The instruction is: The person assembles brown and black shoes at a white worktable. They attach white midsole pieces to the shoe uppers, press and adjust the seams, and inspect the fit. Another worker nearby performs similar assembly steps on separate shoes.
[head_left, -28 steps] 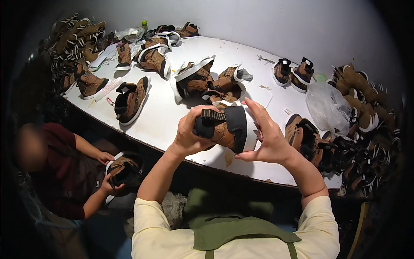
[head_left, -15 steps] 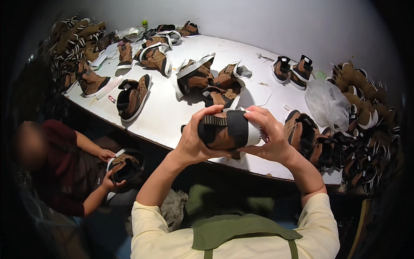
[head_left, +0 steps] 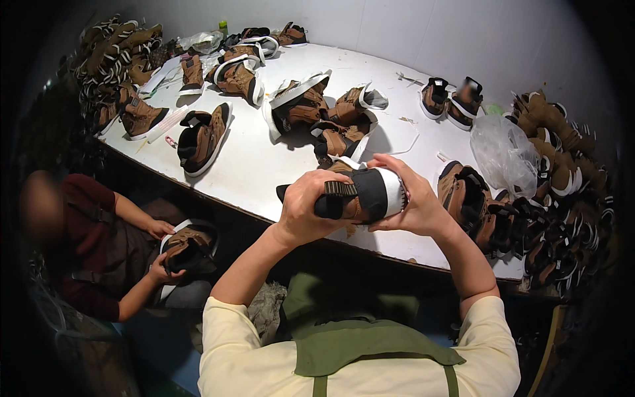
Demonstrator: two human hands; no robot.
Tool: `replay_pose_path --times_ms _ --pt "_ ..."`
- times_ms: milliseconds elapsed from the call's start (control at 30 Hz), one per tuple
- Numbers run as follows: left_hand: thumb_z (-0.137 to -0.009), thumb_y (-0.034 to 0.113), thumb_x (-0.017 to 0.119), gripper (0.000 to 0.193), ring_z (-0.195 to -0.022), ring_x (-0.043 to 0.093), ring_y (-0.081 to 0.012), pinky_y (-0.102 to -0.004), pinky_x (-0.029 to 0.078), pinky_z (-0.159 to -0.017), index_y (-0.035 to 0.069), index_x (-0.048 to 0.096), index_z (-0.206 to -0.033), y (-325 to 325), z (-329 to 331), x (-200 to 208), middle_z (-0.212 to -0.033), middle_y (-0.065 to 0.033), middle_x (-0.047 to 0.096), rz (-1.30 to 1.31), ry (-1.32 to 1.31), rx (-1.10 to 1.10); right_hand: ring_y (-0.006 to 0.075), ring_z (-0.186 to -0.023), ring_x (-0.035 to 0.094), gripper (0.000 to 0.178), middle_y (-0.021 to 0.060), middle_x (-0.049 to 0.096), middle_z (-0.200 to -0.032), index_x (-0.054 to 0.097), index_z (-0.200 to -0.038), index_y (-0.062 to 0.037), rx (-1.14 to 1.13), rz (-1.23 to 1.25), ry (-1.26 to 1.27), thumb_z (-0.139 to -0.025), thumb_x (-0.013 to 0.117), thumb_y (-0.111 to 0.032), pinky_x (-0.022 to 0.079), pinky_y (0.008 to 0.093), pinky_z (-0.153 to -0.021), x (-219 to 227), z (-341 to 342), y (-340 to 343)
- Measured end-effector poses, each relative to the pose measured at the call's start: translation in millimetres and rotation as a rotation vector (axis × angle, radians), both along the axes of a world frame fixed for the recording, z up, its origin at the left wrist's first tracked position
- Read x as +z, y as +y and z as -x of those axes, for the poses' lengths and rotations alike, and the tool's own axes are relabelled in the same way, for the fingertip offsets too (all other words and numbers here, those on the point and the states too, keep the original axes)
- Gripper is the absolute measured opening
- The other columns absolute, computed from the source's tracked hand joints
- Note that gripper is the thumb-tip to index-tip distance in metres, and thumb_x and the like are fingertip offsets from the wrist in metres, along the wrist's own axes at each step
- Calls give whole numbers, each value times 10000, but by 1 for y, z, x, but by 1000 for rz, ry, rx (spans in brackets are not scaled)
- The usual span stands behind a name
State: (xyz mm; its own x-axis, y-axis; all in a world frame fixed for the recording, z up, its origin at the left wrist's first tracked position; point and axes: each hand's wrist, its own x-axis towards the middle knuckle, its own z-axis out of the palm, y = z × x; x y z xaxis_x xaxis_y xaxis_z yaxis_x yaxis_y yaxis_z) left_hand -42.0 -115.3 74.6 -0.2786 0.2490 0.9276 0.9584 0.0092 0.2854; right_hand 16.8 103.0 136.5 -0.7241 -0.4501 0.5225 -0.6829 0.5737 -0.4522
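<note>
Between my two hands I hold a brown and black shoe (head_left: pixel 369 193) above the table's near edge, its heel facing me and its white sole to the right. My left hand (head_left: pixel 305 206) wraps round the collar end, next to a striped pull loop. My right hand (head_left: pixel 418 202) grips the sole end, thumb below and fingers over the top. Just beyond, a group of brown shoes with white soles (head_left: pixel 301 106) lies tumbled on the white table (head_left: pixel 258 155). The far side of the held shoe is hidden.
A single shoe (head_left: pixel 204 140) lies to the left. At the right are a standing pair (head_left: pixel 450 102), a clear plastic bag (head_left: pixel 504 153) and heaped shoe parts (head_left: pixel 562 159). More parts (head_left: pixel 116 56) pile up far left. A co-worker (head_left: pixel 99 245) holds another shoe (head_left: pixel 188 248) at lower left.
The held shoe has shifted slightly to the right and tilted a little. My right hand's fingers have spread further around the sole, and my left hand has moved right with the shoe.
</note>
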Motion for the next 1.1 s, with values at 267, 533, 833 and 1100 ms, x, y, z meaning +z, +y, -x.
replay_pose_path --times_ms 267,533,833,1100 --pt "-583 158 928 738 -970 676 -297 -385 553 -839 24 516 -1181 -8 2 9 -1127 -147 658 122 -57 -22 266 -878 696 843 174 607 -1144 489 -1238 -15 17 5 251 -547 940 -189 601 303 -683 -9 -2 -2" --pt "-668 151 875 525 -1004 658 -250 -371 473 -883 83 549 -1075 0 11 4 -1105 -112 684 94 -39 -98 290 -735 689 647 199 644 -1059 547 -1156 10 -41 -1 519 -626 878 -154 571 318 -581 -18 -6 -3" --pt "-687 144 851 357 -828 687 -223 -331 463 -764 73 586 -916 14 29 13 -896 -79 718 50 44 -120 314 -742 686 534 191 664 -999 568 -1127 13 -107 52 676 -673 820 -111 568 347 -613 -30 1 0" --pt "-569 119 923 735 -1107 588 -251 -382 478 -975 81 546 -1198 38 61 35 -1201 -87 603 370 -257 -258 353 -1021 644 776 196 583 -1178 482 -1264 -32 -326 108 495 -630 899 -196 578 393 -806 -29 5 18"
